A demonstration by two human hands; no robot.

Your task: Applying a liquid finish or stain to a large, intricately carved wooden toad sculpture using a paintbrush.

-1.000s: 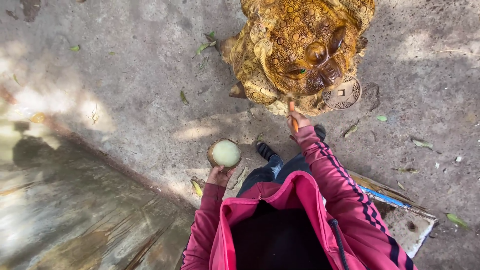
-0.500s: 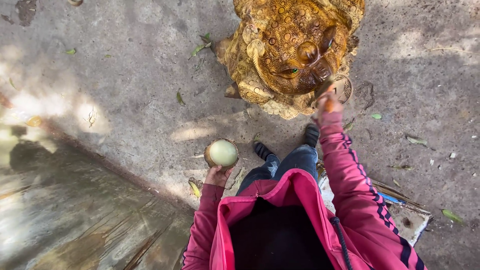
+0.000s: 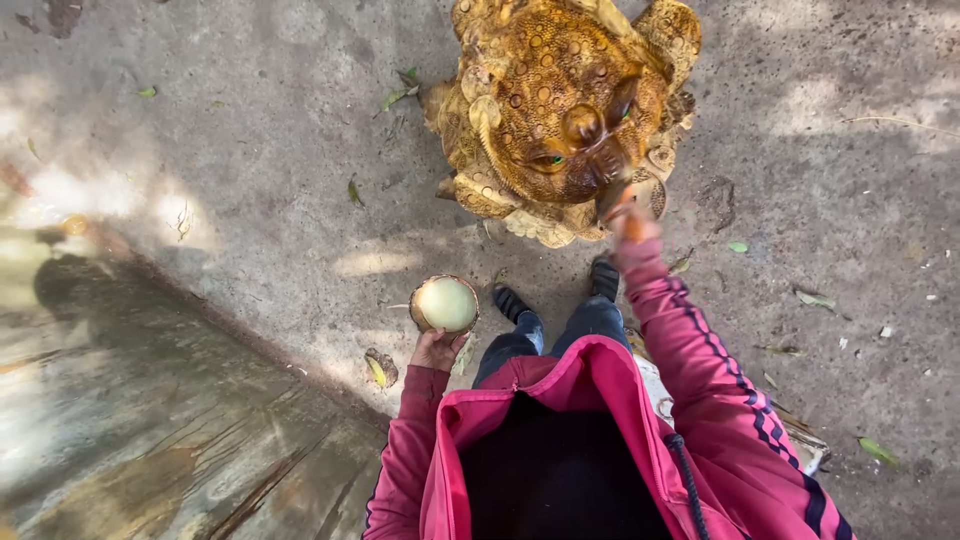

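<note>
Left hand (image 3: 436, 350) cups my pale round bowl (image 3: 445, 304) from below | right hand (image 3: 628, 222) touches the golden toad statue (image 3: 560, 110), grip unclear | concrete ground (image 3: 250, 180), leaf-strewn

Toad statue (image 3: 560, 110) – glossy, golden-brown finish, warty and knobbed relief, looks like lacquered carved wood or cast resin; cannot tell which. Bowl (image 3: 444, 304) in left hand (image 3: 437, 348): rough brown rim, smooth pale matt inside. Ground (image 3: 250, 180) – matt grey concrete, gritty. Jacket sleeves (image 3: 700, 360): pink knit cloth, matt.
</note>
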